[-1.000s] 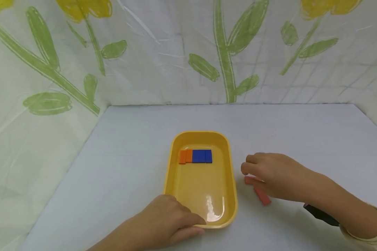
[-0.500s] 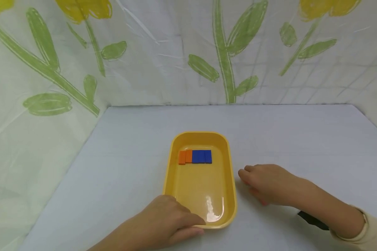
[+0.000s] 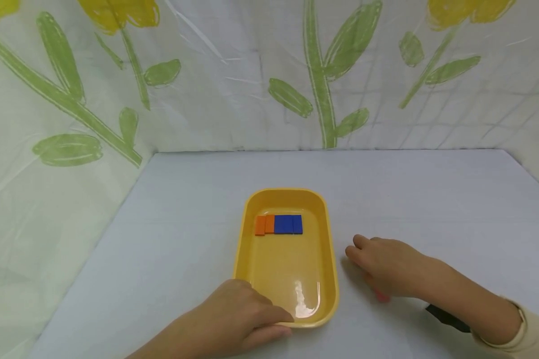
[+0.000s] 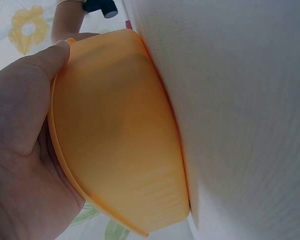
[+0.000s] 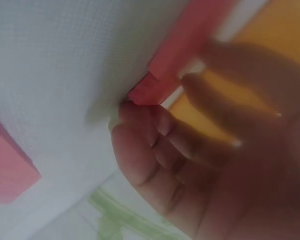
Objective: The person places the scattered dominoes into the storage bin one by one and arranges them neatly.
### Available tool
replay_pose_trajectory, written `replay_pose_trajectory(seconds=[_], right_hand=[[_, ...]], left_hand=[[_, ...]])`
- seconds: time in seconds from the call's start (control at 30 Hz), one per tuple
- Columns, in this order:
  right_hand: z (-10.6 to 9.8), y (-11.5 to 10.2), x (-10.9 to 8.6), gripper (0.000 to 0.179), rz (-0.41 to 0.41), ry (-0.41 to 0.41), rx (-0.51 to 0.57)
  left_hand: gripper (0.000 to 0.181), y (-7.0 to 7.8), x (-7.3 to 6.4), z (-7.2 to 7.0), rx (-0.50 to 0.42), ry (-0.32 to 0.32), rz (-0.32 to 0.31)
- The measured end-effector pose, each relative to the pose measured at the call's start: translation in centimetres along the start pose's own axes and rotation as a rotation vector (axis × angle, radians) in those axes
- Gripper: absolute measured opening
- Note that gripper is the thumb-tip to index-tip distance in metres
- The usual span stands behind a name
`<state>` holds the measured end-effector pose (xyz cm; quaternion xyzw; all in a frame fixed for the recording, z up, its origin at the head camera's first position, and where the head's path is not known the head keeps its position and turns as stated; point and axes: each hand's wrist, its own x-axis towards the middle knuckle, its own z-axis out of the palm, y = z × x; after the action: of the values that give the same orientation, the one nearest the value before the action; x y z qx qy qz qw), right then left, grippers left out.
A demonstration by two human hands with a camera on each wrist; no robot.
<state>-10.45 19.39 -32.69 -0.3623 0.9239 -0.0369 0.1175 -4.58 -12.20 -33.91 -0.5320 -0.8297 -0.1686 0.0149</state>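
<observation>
My left hand (image 3: 238,316) grips the near left corner of a yellow tray (image 3: 334,279). In the left wrist view its thumb lies over the rim and the tray wall (image 4: 115,135) fills the middle. Two orange tiles (image 3: 265,225) and blue tiles (image 3: 288,224) lie side by side in a row on the tray floor. Right of the tray, my right hand (image 3: 391,267) is low over the table with its fingers curled. Red blocks (image 5: 182,45) meet its fingertips in the right wrist view. Another red block (image 3: 382,296) shows from under the palm; the hand hides the others.
The pale tabletop (image 3: 175,224) surrounds the tray. A white sheet with painted flowers (image 3: 229,75) stands behind and at both sides. A dark object (image 3: 447,318) sits under the right wrist.
My right hand has come down and nearer over the red blocks, covering most of them. One red block has shifted slightly towards me. The left hand and tray have stayed in place.
</observation>
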Motion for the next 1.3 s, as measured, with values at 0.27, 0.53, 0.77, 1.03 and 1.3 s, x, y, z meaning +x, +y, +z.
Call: replay_pose_trajectory(seconds=[0.27, 0.53, 0.77, 1.03, 1.3], right_hand=[[0.12, 0.15, -0.06, 0.033, -0.007, -0.014, 0.074], [0.02, 0.08, -0.23, 0.037, -0.030, 0.004, 0.104], [-0.01, 0.08, -0.25, 0.040, -0.030, -0.004, 0.114], [-0.07, 0.28, 0.04, 0.038, -0.064, 0.029, -0.009], [-0.21, 0.35, -0.09, 0.036, -0.082, 0.033, 0.012]], left_hand=[[0.027, 0.01, -0.12, 0.11, 0.012, 0.018, 0.000], [0.027, 0.03, -0.11, 0.06, 0.007, 0.001, -0.012], [0.027, -0.04, -0.05, 0.10, 0.009, 0.025, 0.014], [0.027, -0.07, -0.04, 0.16, 0.015, 0.039, 0.025], [0.020, -0.16, -0.14, 0.41, 0.080, 0.101, 0.068]])
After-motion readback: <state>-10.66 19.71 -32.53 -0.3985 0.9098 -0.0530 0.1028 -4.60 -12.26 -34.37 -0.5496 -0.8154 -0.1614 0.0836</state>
